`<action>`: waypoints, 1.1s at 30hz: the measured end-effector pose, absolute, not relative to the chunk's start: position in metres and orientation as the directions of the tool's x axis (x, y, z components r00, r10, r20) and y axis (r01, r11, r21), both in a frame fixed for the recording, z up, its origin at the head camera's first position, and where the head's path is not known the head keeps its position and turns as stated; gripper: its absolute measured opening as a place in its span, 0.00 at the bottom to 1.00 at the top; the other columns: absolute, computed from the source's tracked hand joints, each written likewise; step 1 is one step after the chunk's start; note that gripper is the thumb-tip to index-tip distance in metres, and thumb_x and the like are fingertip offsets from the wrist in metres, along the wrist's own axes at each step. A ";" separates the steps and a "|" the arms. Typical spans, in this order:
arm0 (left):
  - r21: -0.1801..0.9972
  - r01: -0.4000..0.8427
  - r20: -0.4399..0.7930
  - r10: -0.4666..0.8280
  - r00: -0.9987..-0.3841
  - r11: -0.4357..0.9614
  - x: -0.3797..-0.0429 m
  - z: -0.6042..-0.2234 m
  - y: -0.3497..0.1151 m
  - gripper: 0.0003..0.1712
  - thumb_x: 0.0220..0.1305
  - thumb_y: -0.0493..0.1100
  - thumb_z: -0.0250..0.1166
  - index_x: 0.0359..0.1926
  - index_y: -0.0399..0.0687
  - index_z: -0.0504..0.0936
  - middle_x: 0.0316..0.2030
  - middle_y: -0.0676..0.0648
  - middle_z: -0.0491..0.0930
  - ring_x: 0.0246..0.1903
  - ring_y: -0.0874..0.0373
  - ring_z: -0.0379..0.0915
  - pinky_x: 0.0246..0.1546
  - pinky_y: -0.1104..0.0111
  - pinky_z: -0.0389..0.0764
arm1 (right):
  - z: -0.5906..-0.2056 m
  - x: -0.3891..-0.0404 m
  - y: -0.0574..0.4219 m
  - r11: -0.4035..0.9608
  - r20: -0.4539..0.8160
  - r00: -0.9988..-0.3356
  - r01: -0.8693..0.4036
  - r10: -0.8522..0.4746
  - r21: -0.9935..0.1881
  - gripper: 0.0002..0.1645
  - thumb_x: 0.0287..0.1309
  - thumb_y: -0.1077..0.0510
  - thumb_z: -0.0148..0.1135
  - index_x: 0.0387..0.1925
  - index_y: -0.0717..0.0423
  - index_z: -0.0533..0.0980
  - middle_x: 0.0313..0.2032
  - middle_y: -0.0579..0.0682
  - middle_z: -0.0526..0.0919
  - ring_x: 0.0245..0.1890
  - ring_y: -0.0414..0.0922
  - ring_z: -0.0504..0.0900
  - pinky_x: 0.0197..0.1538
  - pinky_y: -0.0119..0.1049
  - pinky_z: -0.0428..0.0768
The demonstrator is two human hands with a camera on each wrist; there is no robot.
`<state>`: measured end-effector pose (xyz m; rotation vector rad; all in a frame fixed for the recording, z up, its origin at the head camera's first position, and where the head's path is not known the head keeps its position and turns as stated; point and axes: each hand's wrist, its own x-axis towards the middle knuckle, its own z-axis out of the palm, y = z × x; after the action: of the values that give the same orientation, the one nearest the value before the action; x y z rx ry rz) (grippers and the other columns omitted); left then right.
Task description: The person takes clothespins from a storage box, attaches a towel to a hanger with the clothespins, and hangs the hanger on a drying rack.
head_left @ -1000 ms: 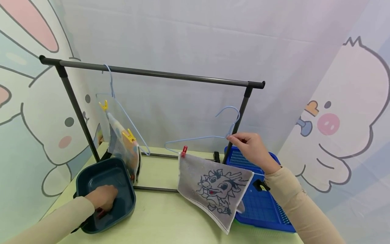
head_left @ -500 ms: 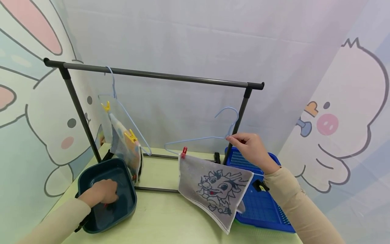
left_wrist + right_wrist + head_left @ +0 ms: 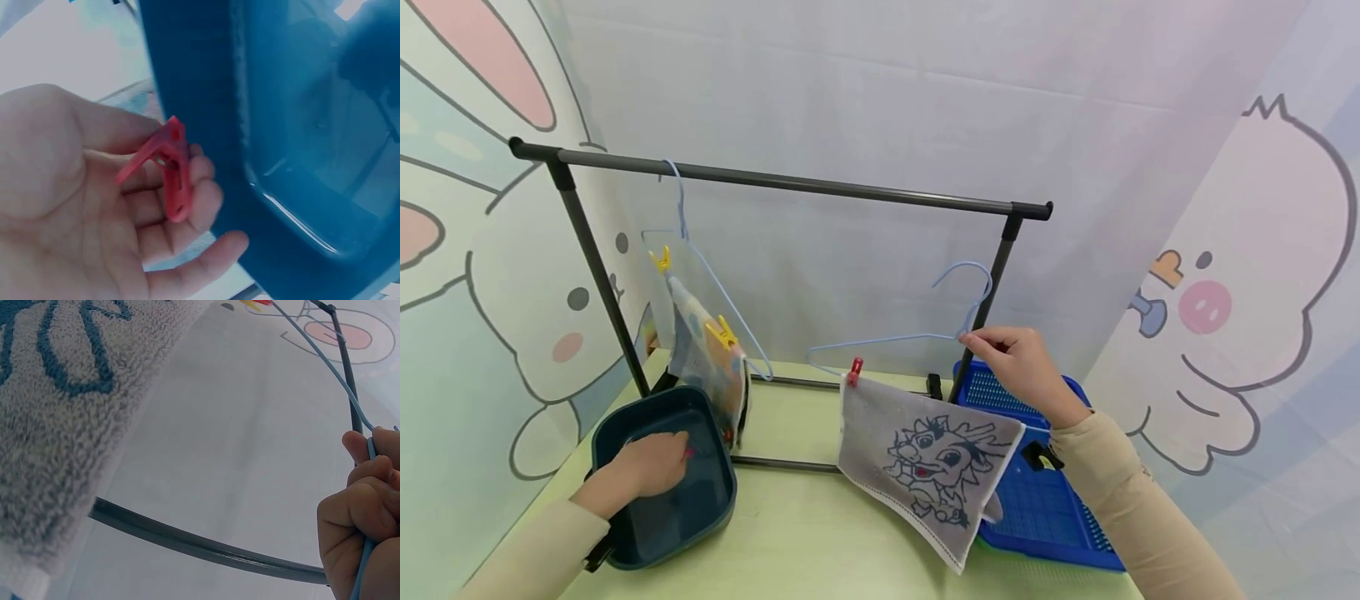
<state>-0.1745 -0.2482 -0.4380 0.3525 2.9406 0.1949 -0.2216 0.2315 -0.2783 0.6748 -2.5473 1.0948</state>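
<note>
My left hand point(image 3: 653, 463) is over the dark blue-green basin point(image 3: 700, 517) and pinches a red clothespin point(image 3: 172, 165) between thumb and fingers, seen clearly in the left wrist view. My right hand point(image 3: 1018, 371) grips a light blue wire hanger point(image 3: 887, 340) just below its hook. From that hanger droops a grey towel point(image 3: 917, 467) with a dark cartoon drawing. One red clothespin point(image 3: 854, 372) fastens the towel's left upper corner to the wire. The hanger's right end passes behind my right wrist.
A dark metal rack point(image 3: 805, 185) spans the table. On its bar hangs another blue hanger point(image 3: 722, 292) bearing a patterned towel point(image 3: 700, 350) with yellow clothespins point(image 3: 722, 333). A blue plastic basket point(image 3: 1037, 508) stands at the right, partly behind the grey towel.
My left hand has risen from low in the basin towards its far side, bringing a red clothespin with it. My right hand and the hanger have barely moved.
</note>
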 end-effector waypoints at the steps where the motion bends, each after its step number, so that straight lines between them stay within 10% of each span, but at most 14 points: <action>1: 0.142 0.242 -0.123 0.260 -0.958 0.960 -0.173 -0.437 -0.246 0.18 0.65 0.37 0.56 0.49 0.23 0.72 0.39 0.32 0.77 0.37 0.40 0.76 0.37 0.51 0.76 | -0.278 -0.221 0.231 0.602 0.432 -0.850 -0.522 -0.303 -0.605 0.13 0.64 0.53 0.59 0.39 0.56 0.84 0.22 0.48 0.76 0.23 0.47 0.69 0.26 0.33 0.67; 20: 0.357 0.314 0.142 0.282 -0.949 0.879 -0.166 -0.419 -0.199 0.09 0.69 0.40 0.52 0.28 0.50 0.71 0.23 0.54 0.64 0.21 0.59 0.59 0.22 0.67 0.63 | -0.281 -0.222 0.230 0.611 0.450 -0.842 -0.531 -0.299 -0.588 0.14 0.64 0.52 0.59 0.40 0.56 0.84 0.23 0.47 0.77 0.22 0.47 0.70 0.26 0.34 0.67; 33: 0.301 0.490 0.230 0.437 -0.870 0.818 -0.168 -0.420 -0.156 0.10 0.64 0.37 0.55 0.43 0.44 0.79 0.32 0.55 0.69 0.25 0.64 0.61 0.28 0.70 0.68 | -0.280 -0.223 0.229 0.600 0.463 -0.833 -0.544 -0.302 -0.587 0.15 0.64 0.53 0.58 0.41 0.58 0.84 0.19 0.48 0.73 0.18 0.46 0.66 0.24 0.34 0.64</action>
<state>-0.1677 -0.1564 -0.4199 0.8051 3.1385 0.5873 -0.2228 0.2289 -0.2802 0.6866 -2.5144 1.0780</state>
